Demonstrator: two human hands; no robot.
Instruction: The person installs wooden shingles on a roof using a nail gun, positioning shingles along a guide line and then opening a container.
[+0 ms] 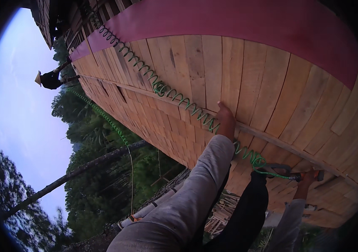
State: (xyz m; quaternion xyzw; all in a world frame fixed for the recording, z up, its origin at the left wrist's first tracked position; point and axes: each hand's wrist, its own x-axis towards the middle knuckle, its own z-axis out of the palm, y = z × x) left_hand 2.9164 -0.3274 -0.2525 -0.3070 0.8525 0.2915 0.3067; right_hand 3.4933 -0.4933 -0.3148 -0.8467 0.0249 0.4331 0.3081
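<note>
Grey left sleeve (200, 176) reaches toward wooden boards (254, 75);
left hand (226, 122) beside green coiled hose (186, 103), fingers too hidden to tell; right hand (310, 178), fingers clamped round orange-and-black tool (320, 175) at the hose's end, lower right.

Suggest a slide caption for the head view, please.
Right hand holding a tool, left hand by green coiled hose, over wooden shingles.

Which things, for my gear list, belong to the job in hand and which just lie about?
Seemingly in use: dark tool, in the right hand; green coiled hose running to it; wooden boards, with the left hand against them.

Apparently just about: second green coil; slanting pole; loose wood pieces.
</note>
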